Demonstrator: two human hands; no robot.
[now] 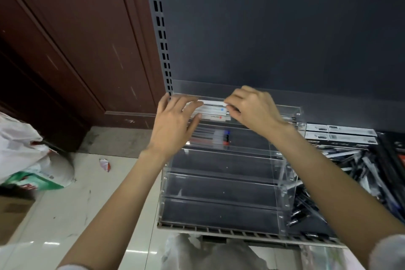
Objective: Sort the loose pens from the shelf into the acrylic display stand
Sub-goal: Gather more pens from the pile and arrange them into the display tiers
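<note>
A clear acrylic display stand (221, 184) with stepped trays sits on the shelf (219, 229). Its top tray holds a bundle of white pens (213, 108). My left hand (173, 125) touches the pens' left end with straight, spread fingers. My right hand (252, 109) curls its fingers round the pens' right end. The tray below holds a few pens with blue, black and red caps (219, 137). The lower trays hold nothing. Loose dark pens (341, 182) lie heaped on the shelf to the right of the stand.
Black-and-white pen boxes (341, 135) lie at the back right of the shelf. A dark back panel with a slotted upright (162, 35) rises behind. Left of the shelf are a wooden door, a tiled floor, plastic bags (28, 155) and a cardboard box (13, 212).
</note>
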